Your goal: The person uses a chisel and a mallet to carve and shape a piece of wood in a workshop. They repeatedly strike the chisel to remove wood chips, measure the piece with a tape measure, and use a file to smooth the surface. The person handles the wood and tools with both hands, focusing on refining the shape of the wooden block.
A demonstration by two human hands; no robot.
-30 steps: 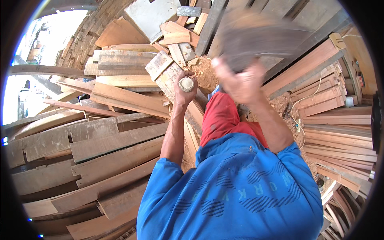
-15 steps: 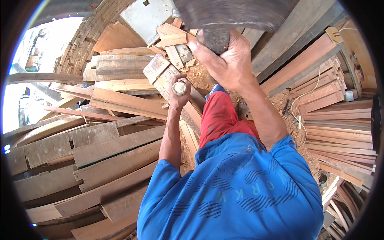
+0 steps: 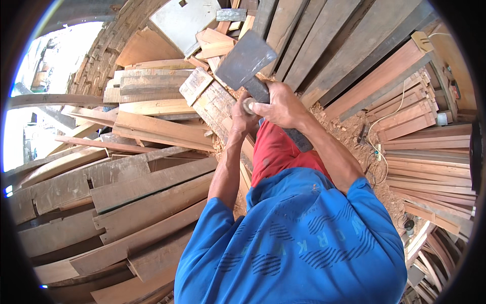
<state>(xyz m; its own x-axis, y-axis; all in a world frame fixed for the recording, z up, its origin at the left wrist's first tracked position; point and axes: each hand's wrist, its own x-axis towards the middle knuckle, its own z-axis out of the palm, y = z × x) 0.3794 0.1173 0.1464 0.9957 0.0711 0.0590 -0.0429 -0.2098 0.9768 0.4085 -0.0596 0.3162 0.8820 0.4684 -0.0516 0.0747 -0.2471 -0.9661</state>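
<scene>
My right hand (image 3: 286, 105) is closed around the dark handle of a cleaver-like chopper (image 3: 246, 61). Its broad grey blade points up and to the left, and the handle's end sticks out below my hand above my red-clothed leg. Close beside it, my left hand (image 3: 243, 117) grips a round wooden stick (image 3: 248, 105); only the pale cut end shows, with the rest hidden by my hand. My right thumb lies at that end and seems to touch it. Under and beyond the hands lies a worn wooden plank (image 3: 202, 90) with a strip across it.
Long boards (image 3: 136, 190) are stacked to my left. Dark beams (image 3: 324, 50) lean at the far right, with piles of cut timber (image 3: 430, 162) nearer. Wood shavings (image 3: 349, 137) cover the ground, crossed by a pale cable (image 3: 377, 121). Offcuts (image 3: 217, 48) and a whitish panel (image 3: 185, 23) lie ahead.
My right hand has come down and toward me with the chopper, from raised and blurred to still beside the left. My left hand has shifted right with the stick.
</scene>
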